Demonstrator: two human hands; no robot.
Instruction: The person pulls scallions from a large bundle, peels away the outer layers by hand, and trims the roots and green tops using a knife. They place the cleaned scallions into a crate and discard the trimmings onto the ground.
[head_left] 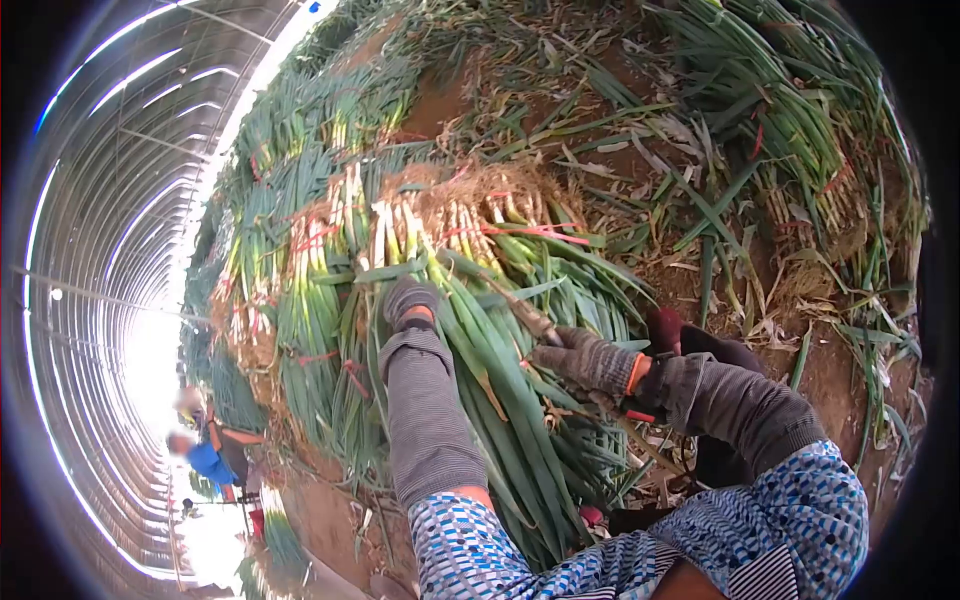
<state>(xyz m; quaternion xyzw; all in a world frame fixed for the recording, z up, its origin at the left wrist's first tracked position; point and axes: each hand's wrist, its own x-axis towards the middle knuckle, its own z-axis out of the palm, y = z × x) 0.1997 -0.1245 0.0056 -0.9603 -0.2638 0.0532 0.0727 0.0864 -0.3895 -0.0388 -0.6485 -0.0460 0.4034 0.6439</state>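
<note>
My left hand [408, 300], in a grey knit glove, is closed around long green onions [480, 340] just below their pale stems. Their broad leaves run down past my forearm toward my lap. My right hand [588, 360], in a dirty grey glove with an orange cuff, is closed on the end of a brownish green onion stalk [525, 312] slanting up and left. Its fingertips are partly hidden. Under both hands lies a pile of green onions, with a pink-red tie [535, 233] across the bundle beyond them.
Tied green onion bundles [315, 270] lie in rows to the left and behind. Another bundle [810, 130] rests at the upper right. Loose leaves litter the brown soil [640, 180]. Other people [212, 455] are at the far left, under an arched greenhouse frame [110, 230].
</note>
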